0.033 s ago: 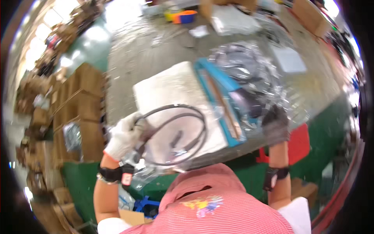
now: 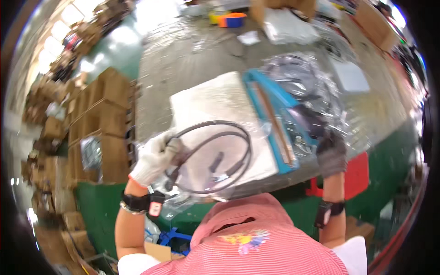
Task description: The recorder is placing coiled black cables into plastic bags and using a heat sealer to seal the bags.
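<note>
My left hand [image 2: 160, 158], in a white knit glove, is closed around one side of a looped black cable [image 2: 250, 151]. Clear plastic film [image 2: 183, 199] hangs around and below the loop. The cable is over a folded white cloth [image 2: 206, 98] at the table's near edge. My right hand [image 2: 332, 153] wears a dark grey glove and is at the near end of a heap of clear plastic bags with dark contents [image 2: 298, 75]. Its fingers are blurred against a dark bagged piece, so their grip does not show. Between the hands lies a blue tray-like frame [image 2: 256, 89] with a brown strip inside.
A red plastic stool or crate [image 2: 356, 176] stands below the table edge, by my right wrist. Stacked cardboard boxes [image 2: 114, 158] rise left of the table [image 2: 158, 64]. At the far side are an orange and blue container [image 2: 232, 20], white bagged goods [image 2: 288, 32] and an open carton [image 2: 373, 25].
The whole view has shifted slightly, so the table and its things sit further right in the picture. My left hand still holds the cable, and the right remains at the bags.
</note>
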`<state>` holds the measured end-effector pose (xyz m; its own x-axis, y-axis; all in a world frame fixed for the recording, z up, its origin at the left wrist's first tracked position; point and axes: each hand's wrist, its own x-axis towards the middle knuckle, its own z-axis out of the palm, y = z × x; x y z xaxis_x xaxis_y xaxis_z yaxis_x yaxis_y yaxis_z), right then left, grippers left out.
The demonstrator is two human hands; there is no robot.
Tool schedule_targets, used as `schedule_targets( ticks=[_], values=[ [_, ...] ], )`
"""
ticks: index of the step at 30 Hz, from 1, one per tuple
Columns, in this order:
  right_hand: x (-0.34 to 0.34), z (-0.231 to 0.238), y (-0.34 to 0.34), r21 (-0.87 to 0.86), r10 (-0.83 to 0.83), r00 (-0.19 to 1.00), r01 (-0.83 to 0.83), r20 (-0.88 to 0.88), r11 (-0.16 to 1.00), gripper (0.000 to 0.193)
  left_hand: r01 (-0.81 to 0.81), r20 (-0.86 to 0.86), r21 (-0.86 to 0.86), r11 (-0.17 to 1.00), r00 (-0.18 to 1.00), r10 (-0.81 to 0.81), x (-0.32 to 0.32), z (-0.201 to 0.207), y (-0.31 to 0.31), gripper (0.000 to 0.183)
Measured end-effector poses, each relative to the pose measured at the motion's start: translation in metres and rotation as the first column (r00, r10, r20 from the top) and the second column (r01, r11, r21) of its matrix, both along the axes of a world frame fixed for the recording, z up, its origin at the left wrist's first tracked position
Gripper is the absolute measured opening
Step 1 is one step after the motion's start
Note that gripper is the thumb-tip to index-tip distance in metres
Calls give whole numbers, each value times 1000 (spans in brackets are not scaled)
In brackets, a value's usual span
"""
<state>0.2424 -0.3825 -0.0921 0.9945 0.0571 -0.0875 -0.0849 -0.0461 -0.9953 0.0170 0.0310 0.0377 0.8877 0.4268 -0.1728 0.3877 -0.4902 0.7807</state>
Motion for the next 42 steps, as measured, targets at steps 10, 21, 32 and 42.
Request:
schedule_targets(
  ticks=[10,21,32,42],
  values=[
    [-62,-89,-22,790,559,754,-90,-344,607,28,-480,-154,-456,750,872,465,-156,-95,122,39],
    [-144,-30,23,348,-49,785,330,-618,878,15,-481,-187,-617,623,858,478,-195,-159,158,37],
    [-173,13,67,370,-32,760,352,-649,860,16,-506,-197,-533,678,853,482,-190,-158,161,36],
    [-167,10,67,406,-12,743,379,-669,831,17,719,-334,332,611,695,-637,-81,1,118,22]
  ],
)
